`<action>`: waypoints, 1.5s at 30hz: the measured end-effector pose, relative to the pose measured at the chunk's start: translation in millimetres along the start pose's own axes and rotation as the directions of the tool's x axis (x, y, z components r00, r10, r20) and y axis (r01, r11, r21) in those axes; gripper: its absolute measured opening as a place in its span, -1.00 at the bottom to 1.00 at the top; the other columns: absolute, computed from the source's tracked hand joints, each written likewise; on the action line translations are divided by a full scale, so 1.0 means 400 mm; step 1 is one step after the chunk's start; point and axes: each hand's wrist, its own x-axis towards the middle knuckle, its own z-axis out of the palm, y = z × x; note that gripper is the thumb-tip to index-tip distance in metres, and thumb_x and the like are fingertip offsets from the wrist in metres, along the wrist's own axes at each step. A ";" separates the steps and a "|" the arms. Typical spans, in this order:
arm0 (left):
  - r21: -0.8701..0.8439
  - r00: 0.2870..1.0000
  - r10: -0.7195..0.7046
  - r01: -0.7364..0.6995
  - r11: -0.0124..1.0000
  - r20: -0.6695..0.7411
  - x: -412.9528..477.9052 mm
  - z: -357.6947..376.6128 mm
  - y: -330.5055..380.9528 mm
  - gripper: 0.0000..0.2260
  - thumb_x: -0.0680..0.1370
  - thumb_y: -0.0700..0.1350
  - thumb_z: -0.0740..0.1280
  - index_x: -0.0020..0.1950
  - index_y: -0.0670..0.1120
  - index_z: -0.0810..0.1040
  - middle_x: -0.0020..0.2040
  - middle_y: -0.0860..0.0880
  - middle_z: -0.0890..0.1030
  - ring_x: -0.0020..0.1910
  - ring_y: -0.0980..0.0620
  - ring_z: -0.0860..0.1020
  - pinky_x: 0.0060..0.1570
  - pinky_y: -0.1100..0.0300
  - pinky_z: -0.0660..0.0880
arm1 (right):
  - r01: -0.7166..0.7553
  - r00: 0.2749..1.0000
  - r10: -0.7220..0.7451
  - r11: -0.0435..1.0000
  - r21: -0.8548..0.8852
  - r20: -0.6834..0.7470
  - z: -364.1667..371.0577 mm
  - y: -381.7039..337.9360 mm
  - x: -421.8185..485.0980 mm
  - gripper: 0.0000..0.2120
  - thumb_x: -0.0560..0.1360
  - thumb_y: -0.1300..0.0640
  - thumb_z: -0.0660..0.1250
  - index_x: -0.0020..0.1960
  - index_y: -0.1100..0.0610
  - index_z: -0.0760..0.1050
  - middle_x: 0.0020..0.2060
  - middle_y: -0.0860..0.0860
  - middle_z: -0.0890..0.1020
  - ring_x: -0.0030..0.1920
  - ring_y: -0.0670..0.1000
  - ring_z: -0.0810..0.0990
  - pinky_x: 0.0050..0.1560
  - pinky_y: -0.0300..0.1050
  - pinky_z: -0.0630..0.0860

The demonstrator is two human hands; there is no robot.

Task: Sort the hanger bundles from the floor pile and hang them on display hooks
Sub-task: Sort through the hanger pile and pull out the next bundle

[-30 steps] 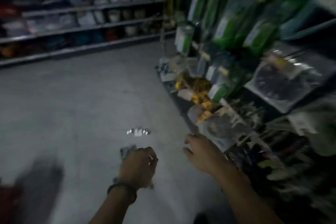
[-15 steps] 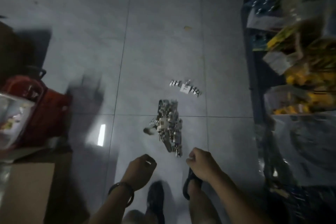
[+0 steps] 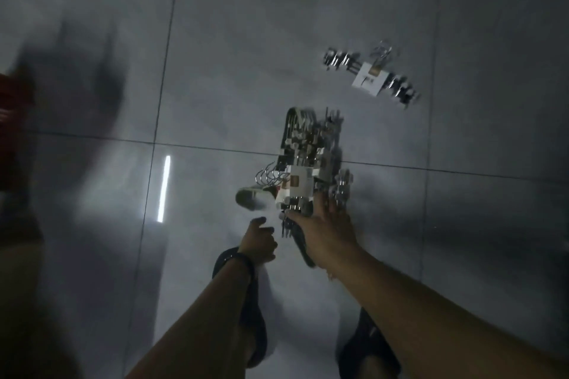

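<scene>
A pile of metal clip-hanger bundles [image 3: 311, 148] lies on the grey tiled floor, its top bundle wrapped in a white paper label [image 3: 297, 183] with chrome hooks sticking out to the left. My right hand [image 3: 323, 226] reaches down onto the near end of the pile, fingers spread over the clips just below the label. My left hand [image 3: 258, 240], with a dark wristband, hovers loosely curled just left of the pile and holds nothing. One separate bundle [image 3: 371, 75] with a white label lies apart, farther away to the right.
My two feet in dark sandals [image 3: 252, 311] stand on the floor just below the pile. A red object [image 3: 12, 120] shows at the left edge. A bright strip of reflected light [image 3: 164, 188] lies on the tile left of the pile.
My view has swung from the shelves down to the floor. Both hands have dropped toward the pile, and my right hand now touches it.
</scene>
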 end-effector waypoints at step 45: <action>-0.660 0.982 -0.091 -0.044 0.750 -0.168 0.251 0.221 0.069 -0.48 0.48 -0.15 0.54 0.36 0.00 0.41 0.17 -0.06 0.71 0.10 -0.12 0.69 0.13 -0.10 0.65 | -0.368 0.514 0.834 0.426 0.827 -0.201 0.198 0.237 0.080 -0.75 0.65 0.24 0.29 0.31 0.26 0.51 0.16 0.21 0.61 0.17 0.23 0.61 -0.14 -0.26 0.37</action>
